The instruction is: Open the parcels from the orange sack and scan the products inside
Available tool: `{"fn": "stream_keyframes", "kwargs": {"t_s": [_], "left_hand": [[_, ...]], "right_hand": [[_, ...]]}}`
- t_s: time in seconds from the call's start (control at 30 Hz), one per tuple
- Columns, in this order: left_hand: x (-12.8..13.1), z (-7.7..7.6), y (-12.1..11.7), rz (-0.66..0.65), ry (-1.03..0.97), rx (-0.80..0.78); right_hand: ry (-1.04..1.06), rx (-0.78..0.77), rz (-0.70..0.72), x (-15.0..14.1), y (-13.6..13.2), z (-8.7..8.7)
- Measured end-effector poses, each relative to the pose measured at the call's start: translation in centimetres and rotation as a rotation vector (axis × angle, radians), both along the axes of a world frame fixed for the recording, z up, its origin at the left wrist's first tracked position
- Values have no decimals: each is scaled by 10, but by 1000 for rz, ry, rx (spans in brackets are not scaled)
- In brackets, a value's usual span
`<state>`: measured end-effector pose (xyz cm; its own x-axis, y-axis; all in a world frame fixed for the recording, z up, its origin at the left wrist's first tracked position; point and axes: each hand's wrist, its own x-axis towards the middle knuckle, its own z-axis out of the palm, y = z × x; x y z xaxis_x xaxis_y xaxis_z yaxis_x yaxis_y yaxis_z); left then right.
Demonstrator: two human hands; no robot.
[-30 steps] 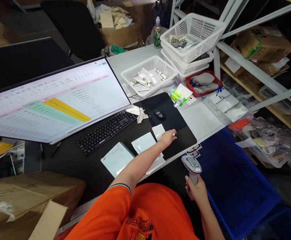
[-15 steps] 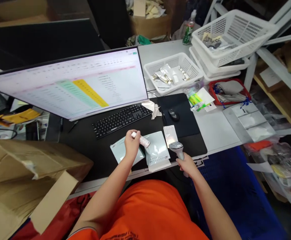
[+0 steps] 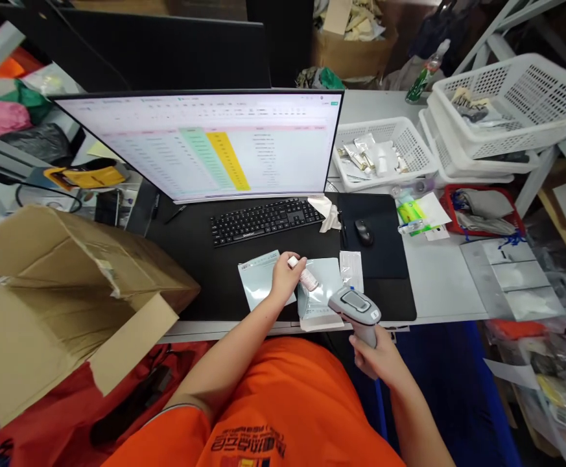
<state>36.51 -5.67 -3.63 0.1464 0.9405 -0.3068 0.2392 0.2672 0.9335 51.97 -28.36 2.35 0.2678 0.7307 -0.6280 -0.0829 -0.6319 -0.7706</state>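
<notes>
Small white tube (image 3: 305, 277), gripped in the left hand (image 3: 285, 277) at six o'clock from the keyboard (image 3: 263, 222), sits over a pale-green mailer (image 3: 322, 285), not yet inside it, while the right hand (image 3: 375, 358) grips a grey barcode scanner (image 3: 355, 310) near the desk (image 3: 441, 285) edge.

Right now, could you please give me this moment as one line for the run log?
left hand: small white tube | right hand: handheld barcode scanner | nearby: pale green mailer
</notes>
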Motion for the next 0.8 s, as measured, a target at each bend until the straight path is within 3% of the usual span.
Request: {"fn": "stream_keyframes", "kwargs": {"t_s": [0.1, 0.23, 0.4, 0.63, 0.8], "left_hand": [[-7, 4, 1, -137, -110, 26], [-21, 5, 4, -278, -273, 43], [-34, -5, 4, -225, -213, 64], [-48, -7, 0, -171, -154, 81], [-56, -5, -3, -113, -109, 77]], "right_hand": [[22, -51, 66, -10, 7, 13], [-28, -36, 136, -9, 17, 14], [-72, 16, 260, -11, 21, 13], [-135, -38, 120, -19, 19, 13], [-148, -19, 137, -23, 18, 13]]}}
